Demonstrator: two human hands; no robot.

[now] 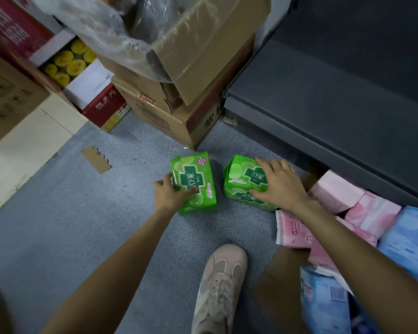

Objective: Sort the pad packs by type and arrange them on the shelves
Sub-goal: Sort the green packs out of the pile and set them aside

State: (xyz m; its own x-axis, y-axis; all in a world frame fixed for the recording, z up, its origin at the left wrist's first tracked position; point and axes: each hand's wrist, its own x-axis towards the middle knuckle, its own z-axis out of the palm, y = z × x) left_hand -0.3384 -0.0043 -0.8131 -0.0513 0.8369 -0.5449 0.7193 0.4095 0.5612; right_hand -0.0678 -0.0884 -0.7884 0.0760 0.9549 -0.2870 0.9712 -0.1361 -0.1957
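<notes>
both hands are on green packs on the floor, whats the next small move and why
Probably lift the two green stacks together toward the dark shelf. The left hand grips the left green pack and the right hand spreads over the right green packs. They match in type and lie apart from the pink packs.

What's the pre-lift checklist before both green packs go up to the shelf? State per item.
1. Left hand grips the left green pack, thumb on its face: ok.
2. Right hand on the right green pack: fingers spread on top, a closed grip cannot tell.
3. Both packs same type: ok, same green design.
4. Packs apart, not snagged: ok, floor shows between them.
5. Dark shelf has free space: ok on the visible part.
6. Pink packs under the right forearm clear of the lift: cannot tell.
</notes>
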